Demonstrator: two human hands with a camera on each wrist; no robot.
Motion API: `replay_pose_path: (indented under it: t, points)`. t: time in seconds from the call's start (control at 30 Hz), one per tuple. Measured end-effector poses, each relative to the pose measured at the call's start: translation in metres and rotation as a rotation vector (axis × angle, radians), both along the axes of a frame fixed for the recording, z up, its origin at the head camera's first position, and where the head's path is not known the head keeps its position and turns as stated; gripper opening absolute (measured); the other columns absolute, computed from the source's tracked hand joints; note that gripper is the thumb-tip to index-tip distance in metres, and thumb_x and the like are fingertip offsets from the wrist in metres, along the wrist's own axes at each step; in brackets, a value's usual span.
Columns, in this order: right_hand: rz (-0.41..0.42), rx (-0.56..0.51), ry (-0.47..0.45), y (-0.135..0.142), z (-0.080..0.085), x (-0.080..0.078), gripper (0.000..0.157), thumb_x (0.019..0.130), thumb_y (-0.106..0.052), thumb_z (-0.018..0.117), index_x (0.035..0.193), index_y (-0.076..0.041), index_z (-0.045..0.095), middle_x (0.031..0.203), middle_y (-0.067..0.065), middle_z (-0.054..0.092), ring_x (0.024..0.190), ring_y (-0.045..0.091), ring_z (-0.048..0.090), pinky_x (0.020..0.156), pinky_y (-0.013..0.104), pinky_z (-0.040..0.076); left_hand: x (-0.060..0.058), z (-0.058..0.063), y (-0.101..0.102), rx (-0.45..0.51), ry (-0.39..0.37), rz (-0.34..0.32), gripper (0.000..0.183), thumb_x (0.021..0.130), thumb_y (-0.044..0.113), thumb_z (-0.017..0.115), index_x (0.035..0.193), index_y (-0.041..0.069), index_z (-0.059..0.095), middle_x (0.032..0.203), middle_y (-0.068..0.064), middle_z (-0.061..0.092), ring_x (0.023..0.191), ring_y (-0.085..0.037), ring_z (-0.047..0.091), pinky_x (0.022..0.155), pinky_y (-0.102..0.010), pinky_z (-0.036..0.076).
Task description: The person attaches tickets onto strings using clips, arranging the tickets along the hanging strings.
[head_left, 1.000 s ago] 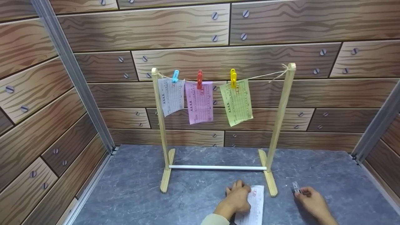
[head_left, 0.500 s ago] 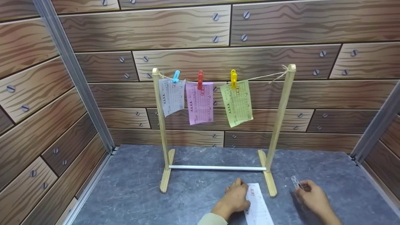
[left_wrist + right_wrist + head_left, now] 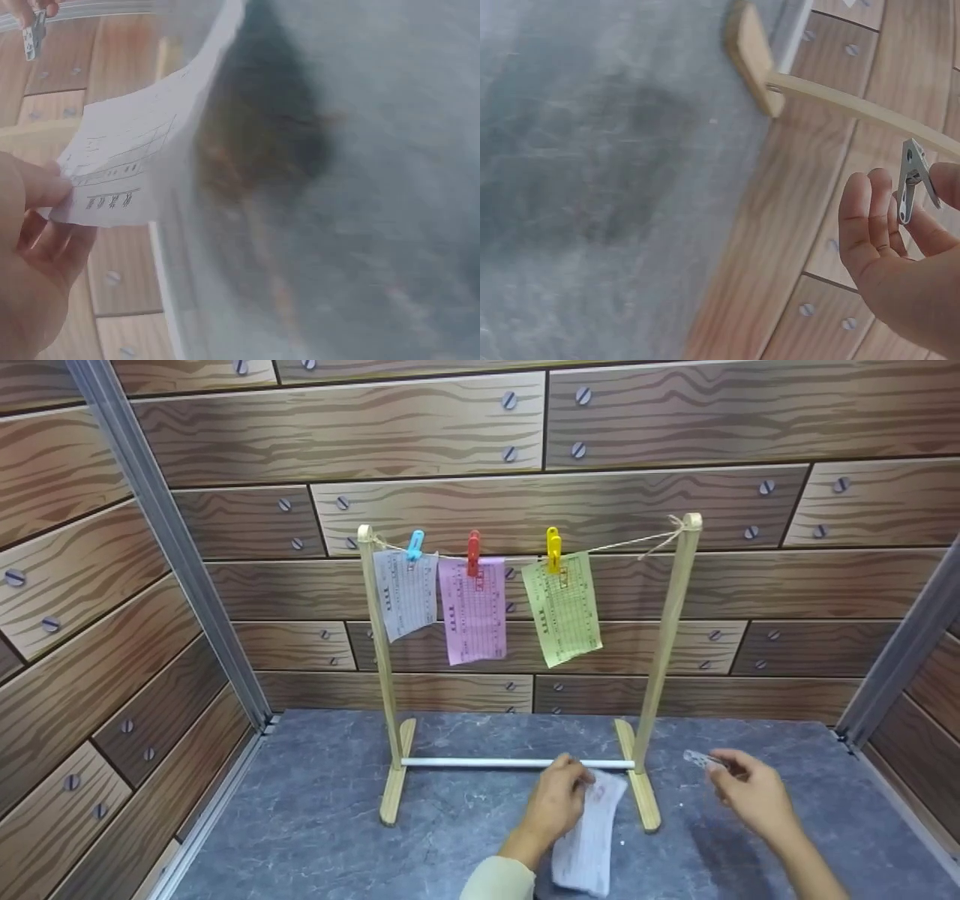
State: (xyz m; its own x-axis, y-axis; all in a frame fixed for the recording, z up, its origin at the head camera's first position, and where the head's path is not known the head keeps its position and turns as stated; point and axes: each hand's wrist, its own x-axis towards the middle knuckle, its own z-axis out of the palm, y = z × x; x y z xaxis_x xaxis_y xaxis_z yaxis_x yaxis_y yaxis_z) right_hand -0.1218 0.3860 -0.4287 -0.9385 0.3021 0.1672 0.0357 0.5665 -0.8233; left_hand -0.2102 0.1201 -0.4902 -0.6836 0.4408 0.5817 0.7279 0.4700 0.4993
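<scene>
My left hand (image 3: 553,802) pinches a white printed paper slip (image 3: 589,840) by its upper edge, thumb on one face and fingers behind. In the left wrist view the printed slip (image 3: 120,161) bends away from the fingers. My right hand (image 3: 756,795), off to the right of the stand, holds a small clear clothespin (image 3: 699,759) between thumb and fingers. The right wrist view shows that clothespin (image 3: 911,180) with its V-shaped legs at the thumb. Both hands are raised over the grey tabletop (image 3: 315,825).
Behind the hands a wooden stand (image 3: 679,607) carries a string. On it hang a white slip (image 3: 409,600) under a blue clothespin (image 3: 415,544), a pink slip (image 3: 474,619) under a red one, and a green slip (image 3: 564,615) under a yellow one. A white rod (image 3: 510,763) joins the feet.
My left hand has lifted the white slip from the table and moved it toward the stand. My right hand has risen with the clear clothespin, which has turned to point left.
</scene>
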Motion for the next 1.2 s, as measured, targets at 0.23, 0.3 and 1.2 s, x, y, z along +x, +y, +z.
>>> replay_pose_path:
  t: [0.23,0.3,1.2]
  points:
    - [0.011,-0.005,0.1,-0.005,0.018,-0.001,0.038,0.1,-0.011,0.062,0.129,0.013,0.057,0.093,0.014,0.064,0.071,0.013,0.063,0.062,0.025,0.056,-0.008,0.031,0.004,0.124,0.033,-0.032,0.016,0.084,-0.007,0.068,0.086,0.007,0.074,0.086,0.001,0.065,0.078,-0.007,0.062,0.073,-0.016,0.05]
    - [0.012,-0.01,0.108,-0.006,0.023,-0.002,0.04,0.1,-0.013,0.063,0.13,0.012,0.057,0.095,0.014,0.062,0.073,0.012,0.064,0.064,0.025,0.056,-0.009,0.041,0.004,0.122,0.037,-0.017,0.014,0.085,-0.005,0.068,0.087,0.008,0.074,0.086,0.003,0.065,0.078,-0.006,0.062,0.073,-0.017,0.05]
    - [-0.09,-0.057,0.285,-0.007,0.051,0.003,0.036,0.096,-0.011,0.068,0.126,0.009,0.062,0.09,0.013,0.064,0.066,0.005,0.066,0.06,0.025,0.057,-0.039,0.215,0.013,0.248,0.585,0.155,0.04,0.094,0.009,0.064,0.133,0.002,0.062,0.133,-0.008,0.06,0.118,-0.024,0.06,0.094,-0.027,0.05]
